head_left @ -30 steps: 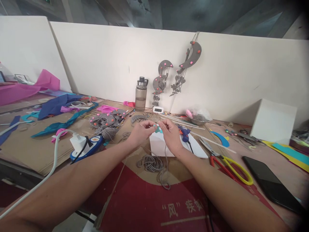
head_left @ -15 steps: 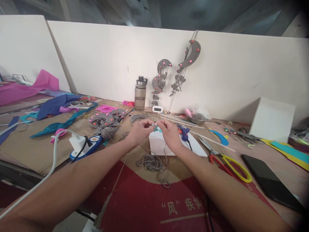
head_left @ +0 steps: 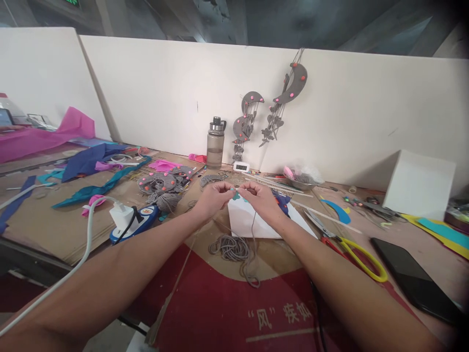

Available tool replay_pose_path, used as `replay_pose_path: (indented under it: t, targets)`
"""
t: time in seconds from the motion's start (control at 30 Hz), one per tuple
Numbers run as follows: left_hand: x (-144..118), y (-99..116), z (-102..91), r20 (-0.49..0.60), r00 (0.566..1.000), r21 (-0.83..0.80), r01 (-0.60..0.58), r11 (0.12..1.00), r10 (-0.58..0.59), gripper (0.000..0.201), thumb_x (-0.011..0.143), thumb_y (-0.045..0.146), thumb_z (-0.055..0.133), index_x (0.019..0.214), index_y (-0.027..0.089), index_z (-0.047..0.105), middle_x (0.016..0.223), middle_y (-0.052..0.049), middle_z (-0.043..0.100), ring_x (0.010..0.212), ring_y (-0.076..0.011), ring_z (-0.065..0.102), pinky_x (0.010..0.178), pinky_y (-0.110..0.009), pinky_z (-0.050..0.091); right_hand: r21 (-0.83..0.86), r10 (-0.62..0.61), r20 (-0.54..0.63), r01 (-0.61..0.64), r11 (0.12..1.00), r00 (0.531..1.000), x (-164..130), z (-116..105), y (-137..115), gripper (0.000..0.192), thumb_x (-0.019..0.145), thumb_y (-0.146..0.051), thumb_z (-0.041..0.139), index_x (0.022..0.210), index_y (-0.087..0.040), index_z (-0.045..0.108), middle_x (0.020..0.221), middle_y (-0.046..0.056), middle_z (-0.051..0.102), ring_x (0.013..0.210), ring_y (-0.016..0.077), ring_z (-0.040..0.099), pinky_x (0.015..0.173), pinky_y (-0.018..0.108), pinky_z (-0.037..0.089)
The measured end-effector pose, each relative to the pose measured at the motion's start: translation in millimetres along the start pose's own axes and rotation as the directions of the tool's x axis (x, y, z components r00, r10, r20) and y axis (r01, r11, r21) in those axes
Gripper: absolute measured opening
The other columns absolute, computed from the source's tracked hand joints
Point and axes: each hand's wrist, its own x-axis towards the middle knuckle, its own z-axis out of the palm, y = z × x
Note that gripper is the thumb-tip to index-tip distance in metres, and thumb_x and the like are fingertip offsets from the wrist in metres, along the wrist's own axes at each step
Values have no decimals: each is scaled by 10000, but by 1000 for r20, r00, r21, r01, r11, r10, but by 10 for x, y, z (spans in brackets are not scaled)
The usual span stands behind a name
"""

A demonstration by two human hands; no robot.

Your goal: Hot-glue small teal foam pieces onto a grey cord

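Note:
My left hand (head_left: 213, 199) is closed in a pinch, with a small teal piece (head_left: 236, 196) at its fingertips. My right hand (head_left: 261, 199) pinches just beside it, thumb and fingers together. Grey yarn (head_left: 253, 226) hangs from under the right hand down to a loose coil (head_left: 230, 248) on the cardboard. What exactly lies between the fingertips is too small to make out fully. Below both hands is a white board (head_left: 244, 222), and a blue glue gun (head_left: 283, 201) lies partly hidden behind my right hand.
To the right lie yellow-and-red handled scissors (head_left: 362, 259) and a black phone (head_left: 410, 276). A water bottle (head_left: 215, 146) and a small digital clock (head_left: 241, 167) stand at the back. Left are grey crescents with pink dots (head_left: 161, 182) and a blue power strip (head_left: 148, 215) with its cable.
The view has shifted slightly, so objects appear a little to the right. The right hand has turned and its fingers are drawn closer together; it now covers more of the glue gun.

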Motion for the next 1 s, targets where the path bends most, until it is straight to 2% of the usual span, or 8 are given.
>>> replay_pose_path:
  t: [0.1, 0.37, 0.47, 0.57, 0.63, 0.87, 0.93, 1.0]
  targets:
    - [8, -4, -6, 3, 1000, 1, 11, 1000, -11, 225, 655, 341, 683, 703, 150, 575, 508, 71, 431, 407, -28, 308, 410, -190, 203, -16, 18, 15, -18, 1000, 1000, 4, -9, 3, 204, 753, -369, 587, 827, -189, 651, 634, -25, 530, 600, 110, 426, 564, 240, 330]
    - [10, 0, 3, -4, 999, 34, -36, 999, 36, 233, 662, 352, 682, 700, 152, 570, 548, 57, 466, 428, -34, 329, 419, -191, 231, 3, 15, -18, -15, 1000, 1000, 21, 7, 0, 209, 737, -359, 592, 802, -172, 660, 640, -16, 549, 592, 103, 425, 536, 229, 318]
    - [11, 1, -6, -30, 992, 175, -115, 978, 122, 170, 681, 305, 654, 708, 150, 588, 590, 39, 511, 471, -48, 373, 455, -194, 287, 23, 29, -29, -28, 999, 999, 19, 15, -8, 213, 728, -361, 601, 791, -167, 662, 623, -21, 536, 569, 95, 407, 521, 228, 297]
    - [14, 2, -22, -46, 973, 342, -198, 919, 227, 112, 683, 253, 633, 715, 147, 614, 642, 17, 559, 537, -66, 428, 506, -197, 333, 38, 55, -33, -54, 998, 998, 16, 21, -15, 223, 721, -379, 604, 778, -171, 658, 574, -39, 485, 527, 86, 362, 497, 228, 266]
    - [15, 4, -29, -44, 967, 374, -218, 902, 252, 102, 688, 246, 622, 712, 148, 618, 649, 14, 567, 553, -73, 442, 517, -199, 345, 48, 64, -38, -62, 997, 997, 13, 26, -24, 221, 717, -383, 603, 765, -173, 651, 571, -42, 478, 523, 85, 354, 494, 228, 267]
    - [-14, 25, -4, -11, 986, 215, -158, 964, 164, 118, 693, 271, 608, 690, 154, 590, 553, 48, 499, 464, -59, 404, 473, -198, 333, 48, 70, -88, -66, 997, 994, -22, 97, -53, 164, 704, -325, 567, 733, -171, 615, 623, -26, 532, 565, 93, 412, 533, 232, 306]
    - [-27, 34, 2, -3, 987, 245, -155, 957, 161, 104, 696, 257, 601, 685, 153, 594, 542, 49, 505, 459, -59, 413, 474, -197, 338, 40, 71, -94, -68, 997, 993, -24, 117, -34, 144, 700, -308, 551, 709, -174, 602, 604, -32, 517, 554, 91, 402, 528, 231, 298]
    - [-38, 41, 4, 3, 984, 344, -166, 924, 175, 84, 701, 233, 596, 684, 151, 605, 546, 41, 531, 464, -60, 440, 478, -192, 343, 36, 81, -94, -78, 996, 992, -20, 128, 3, 136, 699, -301, 538, 694, -176, 592, 597, -34, 510, 548, 91, 395, 523, 231, 289]
